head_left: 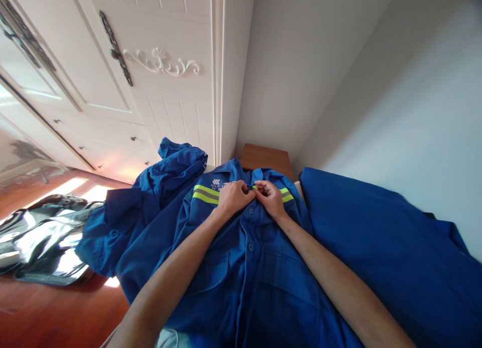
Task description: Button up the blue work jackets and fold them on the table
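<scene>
A blue work jacket (pixel 216 272) lies spread out with its collar pointing away from me. Yellow-green reflective bands cross its chest, and a white logo sits above the left one. My left hand (pixel 234 198) pinches the front placket at chest height. Close beside it, my right hand (pixel 270 199) grips the other edge of the same placket, fingers bent. The fingertips nearly meet over the cloth, and whatever button lies between them is hidden. Below the hands, two buttons (pixel 250 246) show on the placket.
More blue garments lie to the left (pixel 150 192) and a large blue cloth (pixel 361 237) to the right. A white wardrobe (pixel 176 102) stands behind. Clear plastic-looking bags (pixel 52 237) rest on the reddish wood floor (pixel 68 313). A small brown wooden piece (pixel 267 157) stands by the wall.
</scene>
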`<state>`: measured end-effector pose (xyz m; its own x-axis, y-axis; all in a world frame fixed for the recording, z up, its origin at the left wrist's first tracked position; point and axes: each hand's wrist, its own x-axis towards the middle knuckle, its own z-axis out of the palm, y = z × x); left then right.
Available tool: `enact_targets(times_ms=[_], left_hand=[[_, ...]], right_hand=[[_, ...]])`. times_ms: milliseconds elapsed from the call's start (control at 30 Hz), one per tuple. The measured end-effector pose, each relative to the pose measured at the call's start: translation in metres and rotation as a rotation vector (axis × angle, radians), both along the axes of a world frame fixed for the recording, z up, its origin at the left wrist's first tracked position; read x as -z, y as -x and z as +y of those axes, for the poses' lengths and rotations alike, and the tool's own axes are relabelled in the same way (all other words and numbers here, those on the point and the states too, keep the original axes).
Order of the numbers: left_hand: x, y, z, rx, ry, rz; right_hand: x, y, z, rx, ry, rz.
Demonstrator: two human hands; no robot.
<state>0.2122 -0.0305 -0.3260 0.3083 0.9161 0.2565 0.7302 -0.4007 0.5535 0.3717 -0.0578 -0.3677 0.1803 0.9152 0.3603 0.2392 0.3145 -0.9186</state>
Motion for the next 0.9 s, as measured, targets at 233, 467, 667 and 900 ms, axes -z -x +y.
enact_targets(times_ms=[233,467,667,900], left_hand=[[0.0055,0.0039,0.0021,0.137,-0.134,-0.042],[0.0025,0.0008,-0.0038,0.106,-0.221,0.107],[-0.0026,0.0016,-0.0044,0.109,-0.209,0.124],[0.0017,0.0060,0.0004,0.276,-0.151,0.117]], right_hand=[[0.0009,-0.0012,0.0026,-0.026,-0.023,-0.059],[-0.0011,0.0008,0.0021,-0.011,-0.057,-0.066],[-0.0058,0.0019,-0.0026,0.002,-0.012,-0.018],[0.0004,-0.0023,0.0038,-0.040,0.041,0.030]])
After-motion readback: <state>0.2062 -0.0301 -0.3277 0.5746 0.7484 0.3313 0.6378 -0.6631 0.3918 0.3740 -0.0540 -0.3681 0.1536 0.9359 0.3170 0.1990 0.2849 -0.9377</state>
